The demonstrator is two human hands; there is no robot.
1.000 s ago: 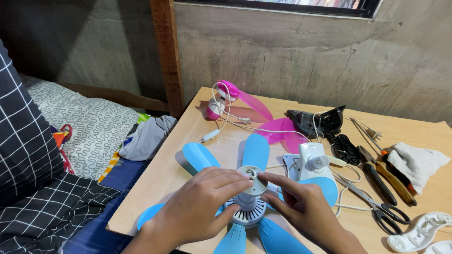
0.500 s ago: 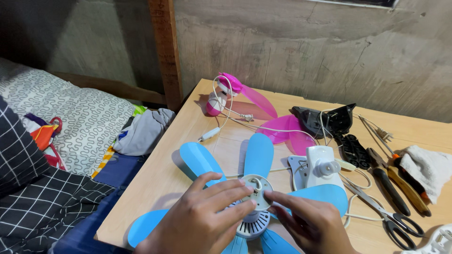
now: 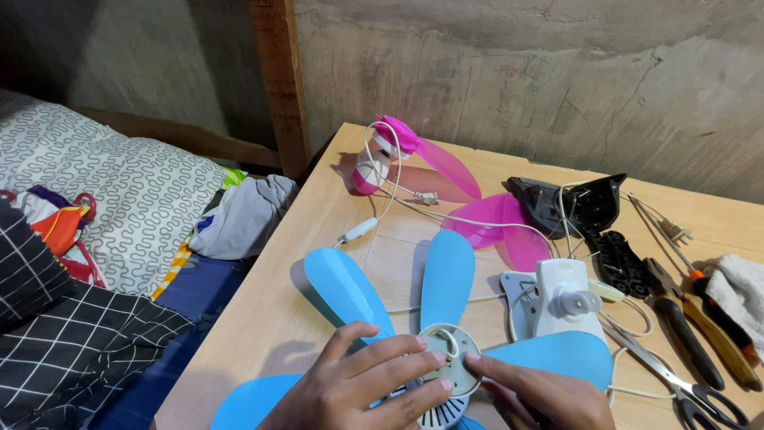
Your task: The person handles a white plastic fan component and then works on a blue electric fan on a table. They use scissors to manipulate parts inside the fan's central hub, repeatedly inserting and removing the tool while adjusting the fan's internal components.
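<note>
At the near edge of the wooden table the person has both hands on a blue fan, which lies flat with its blades spread out like petals. The left hand rests over the white hub, fingers curled loosely across its left side and fingertips touching the rim. The right hand comes in from the other side, its forefinger pressed against the hub's right edge. Neither hand is clenched; both grip the hub lightly between them (the palms are partly cut off at the bottom, so I cannot tell how the thumbs sit).

Just right of the hub stands a white motor block, with a thin white cord trailing across the table towards the far corner. There a pink fan lies tipped on its side, two of its blades flat on the wood. Behind the motor block sit black plastic housings. Along the right side lie pliers, a screwdriver with an orange handle, scissors and a white rag.

To the left, below the table, a bed carries a patterned grey cover, a bundle of grey cloth and a black checked fabric.
</note>
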